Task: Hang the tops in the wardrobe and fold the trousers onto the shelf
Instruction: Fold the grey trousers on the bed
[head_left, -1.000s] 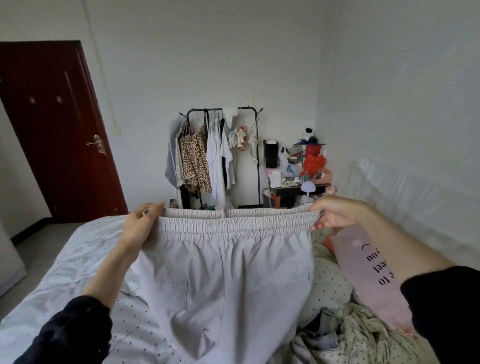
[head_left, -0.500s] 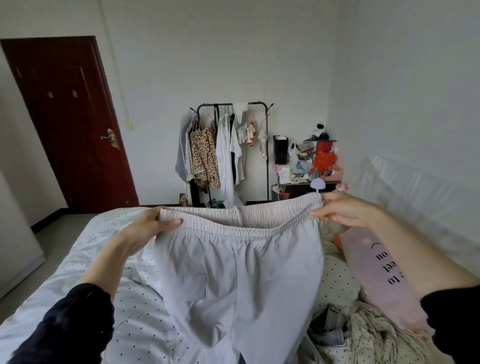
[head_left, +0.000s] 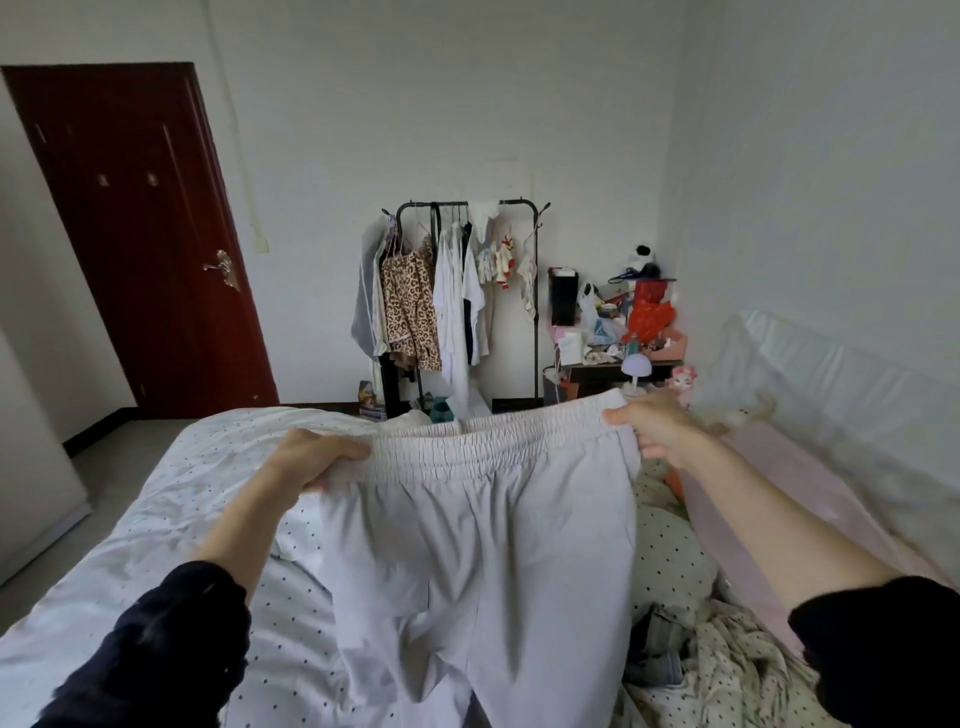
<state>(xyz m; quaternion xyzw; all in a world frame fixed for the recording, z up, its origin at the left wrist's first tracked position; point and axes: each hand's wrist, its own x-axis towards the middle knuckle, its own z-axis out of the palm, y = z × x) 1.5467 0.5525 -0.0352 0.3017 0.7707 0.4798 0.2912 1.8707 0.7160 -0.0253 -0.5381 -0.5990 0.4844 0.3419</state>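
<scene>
I hold a pair of light grey trousers (head_left: 483, 545) spread out in front of me over the bed. My left hand (head_left: 311, 460) grips the left end of the elastic waistband. My right hand (head_left: 654, 426) pinches the right end, which sits a little higher. The legs hang down toward the bottom of the view. A black clothes rack (head_left: 467, 208) stands against the far wall with several tops hanging on it, among them a leopard-print top (head_left: 410, 306) and white shirts (head_left: 457, 306).
The bed (head_left: 171, 509) with a dotted white sheet lies under the trousers. A pink pillow (head_left: 779, 493) and crumpled clothes (head_left: 727, 660) lie at the right. A cluttered side table (head_left: 618, 364) stands beside the rack. A dark red door (head_left: 145, 234) is at the left.
The waistband has tilted, with my right hand now higher than my left. The view has shifted so the rack and door sit further right and lower.
</scene>
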